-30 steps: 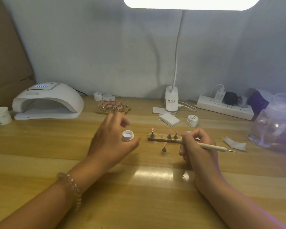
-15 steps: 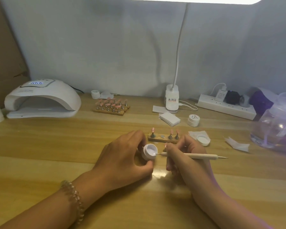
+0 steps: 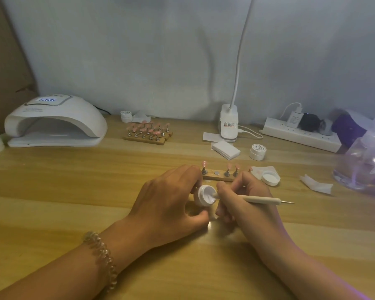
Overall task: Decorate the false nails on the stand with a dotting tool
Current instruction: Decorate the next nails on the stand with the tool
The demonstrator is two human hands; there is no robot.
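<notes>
My left hand [image 3: 171, 200] grips a small white open gel pot [image 3: 204, 195], tilted toward my right hand. My right hand [image 3: 245, 198] pinches a cream dotting tool [image 3: 261, 199]; its left tip sits in the white gel inside the pot, its metal point sticks out to the right. Just behind both hands lies a wooden nail stand [image 3: 219, 178] with several pink false nails [image 3: 204, 163] on metal holders. The pot's white lid [image 3: 270, 177] lies to the right of the stand.
A white nail lamp [image 3: 54, 121] stands at the back left, a second stand of pink nails [image 3: 148, 132] beside it. Behind are a desk lamp base [image 3: 228, 123], wipes [image 3: 225, 150], a closed pot [image 3: 258, 151], a power strip [image 3: 301, 137] and a clear dispenser bottle [image 3: 364, 161] at right.
My left hand picked up the pot from the table, brought it toward me and tilted it. My right hand moved the tool's tip into the gel. The lid now lies right of the stand.
</notes>
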